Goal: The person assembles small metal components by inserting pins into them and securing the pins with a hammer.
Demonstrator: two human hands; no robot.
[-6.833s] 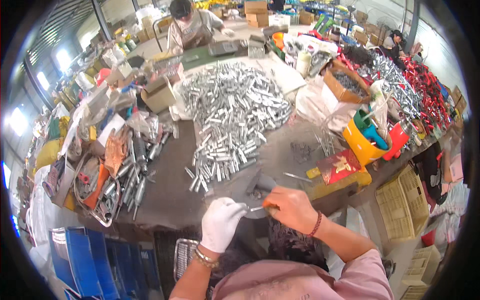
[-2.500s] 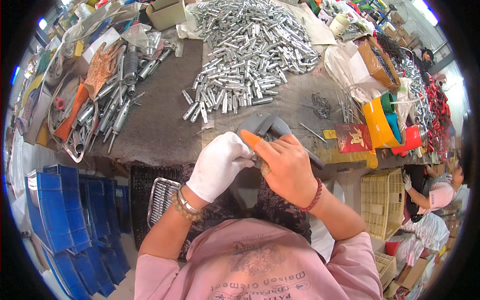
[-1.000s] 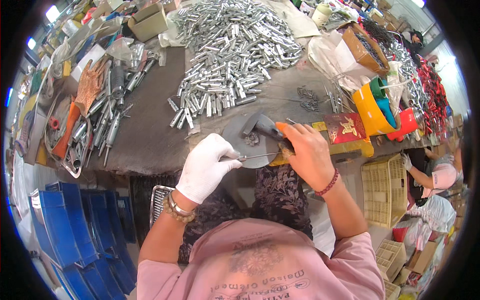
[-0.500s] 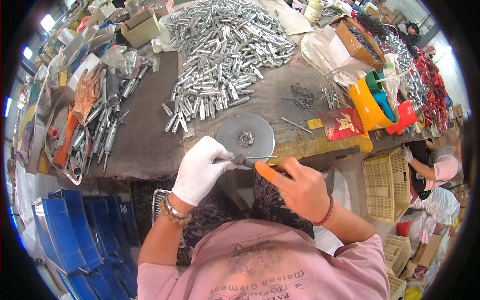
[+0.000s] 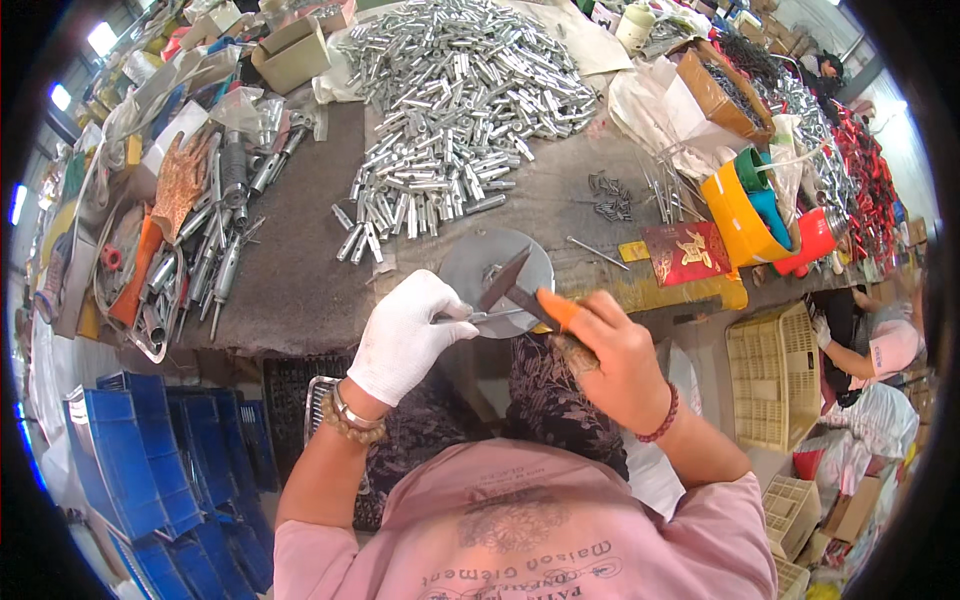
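My left hand (image 5: 412,332), in a white glove, pinches a thin metal rod (image 5: 500,315) over the near part of a round grey metal disc (image 5: 545,268). The rod points right, toward my other hand. My right hand (image 5: 612,352) is bare but for an orange covering on one finger, and is wrapped round the handle of a hammer (image 5: 506,281). Its dark head is over the disc, just beyond the rod, hiding part of a small pile of bits (image 5: 490,272) at the disc's middle.
A large heap of silvery metal tubes (image 5: 465,100) covers the far bench. Tools and an orange glove (image 5: 181,178) lie left. On the right are small dark pins (image 5: 610,197), a loose rod (image 5: 598,253), a red card (image 5: 688,254) and a yellow container (image 5: 738,212). Blue bins (image 5: 130,460) stand lower left.
The hammer has lifted and swung, its head moving away from me, from beside the left fingertips to over the disc. The left hand keeps its pinch on the rod, almost still.
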